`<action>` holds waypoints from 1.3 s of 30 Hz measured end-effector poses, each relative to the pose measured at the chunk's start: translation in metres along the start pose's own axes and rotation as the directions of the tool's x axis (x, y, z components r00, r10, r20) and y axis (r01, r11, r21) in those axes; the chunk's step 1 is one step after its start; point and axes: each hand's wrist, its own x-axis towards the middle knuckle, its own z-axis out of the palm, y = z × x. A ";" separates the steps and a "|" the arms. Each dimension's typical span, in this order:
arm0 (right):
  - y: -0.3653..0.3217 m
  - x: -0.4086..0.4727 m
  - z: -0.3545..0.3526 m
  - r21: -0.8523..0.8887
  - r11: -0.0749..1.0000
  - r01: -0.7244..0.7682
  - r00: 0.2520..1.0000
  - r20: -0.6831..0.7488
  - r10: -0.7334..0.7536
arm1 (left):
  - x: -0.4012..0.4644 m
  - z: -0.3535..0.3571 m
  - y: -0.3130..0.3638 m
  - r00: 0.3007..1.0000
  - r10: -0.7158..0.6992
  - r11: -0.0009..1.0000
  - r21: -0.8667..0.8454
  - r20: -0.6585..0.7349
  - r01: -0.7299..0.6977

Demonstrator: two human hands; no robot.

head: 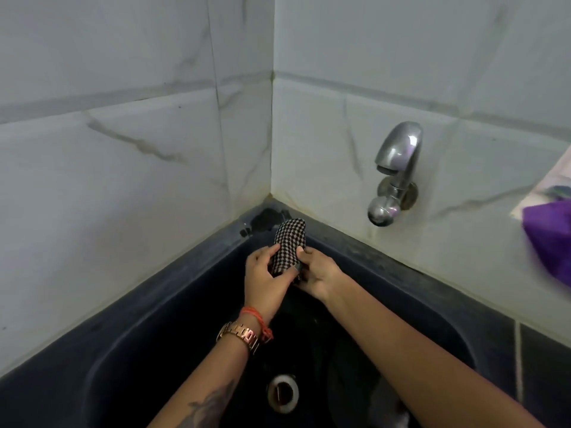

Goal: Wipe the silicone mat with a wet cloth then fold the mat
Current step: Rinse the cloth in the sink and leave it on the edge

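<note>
Both hands on one thing: a black-and-white checked cloth (289, 245), bunched into a narrow roll over the far corner of the dark blue-black plastic sink (148, 329). Left hand (265, 278) curled round the roll's lower left side, thumb up along the fabric; right hand (318, 273) pinching the lower right edge, fingertips pressed into the weave. Long axis of the roll near upright, running from the shared grip up and away toward the corner of the white marbled wall tiles (139, 156), the free end standing clear above both sets of knuckles. Hands touching or nearly so, neither plainly nearer to the cloth than the other. Chrome wall tap (397, 171) up and to the right of the grip, on the right hand's side, well apart from the cloth; no water visible from its spout. Probably a wringing or wetting step. No silicone mat in view; purple fabric (553, 239) at the far right edge, blurred, nature unclear. Drain ring (282, 392) below, nearer than the grip.
</note>
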 end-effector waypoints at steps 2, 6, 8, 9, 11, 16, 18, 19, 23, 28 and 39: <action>-0.010 0.031 0.016 -0.004 1.000 0.025 1.000 0.002 -0.025 | 0.033 -0.002 -0.006 0.999 0.013 0.999 0.044 -0.042 -0.011; -0.032 0.087 0.047 -0.024 0.991 0.131 0.991 -0.017 -0.132 | 0.097 -0.003 -0.011 0.991 0.086 0.993 0.086 -0.100 -0.077; -0.038 0.109 0.057 -0.070 0.981 0.183 0.980 -0.068 -0.188 | 0.120 -0.002 -0.012 0.980 0.130 0.987 0.111 -0.151 -0.114; -0.038 0.118 0.059 -0.093 0.975 0.201 0.974 -0.091 -0.210 | 0.128 -0.001 -0.014 0.976 0.136 0.982 0.150 -0.173 -0.110; -0.031 0.130 0.061 -0.178 0.955 0.237 0.965 -0.072 -0.253 | 0.138 0.001 -0.022 0.980 0.110 0.960 0.274 -0.168 -0.060; -0.018 0.124 0.049 -0.578 0.771 0.268 0.949 0.021 -0.315 | 0.136 -0.001 -0.033 0.999 0.043 0.844 0.534 0.006 -0.039; -0.018 0.107 0.042 -0.601 0.739 0.304 0.940 0.065 -0.334 | 0.126 -0.005 -0.026 0.999 0.038 0.854 0.518 0.032 -0.049; -0.018 0.093 0.038 -0.585 0.745 0.321 0.936 0.079 -0.342 | 0.118 -0.006 -0.021 0.999 0.040 0.870 0.492 0.019 -0.045; -0.014 0.011 0.026 -0.480 0.799 0.362 0.931 0.147 -0.334 | 0.068 -0.004 0.008 0.996 0.021 0.978 0.209 -0.084 -0.003; -0.007 -0.104 -0.002 -0.340 0.846 0.410 0.912 0.155 -0.379 | -0.017 0.007 0.058 0.994 -0.076 0.993 -0.100 -0.082 0.067; -0.001 -0.309 -0.098 -0.231 0.819 0.525 0.841 -0.009 -0.541 | -0.205 0.040 0.151 0.998 0.040 0.946 -0.323 0.051 -0.021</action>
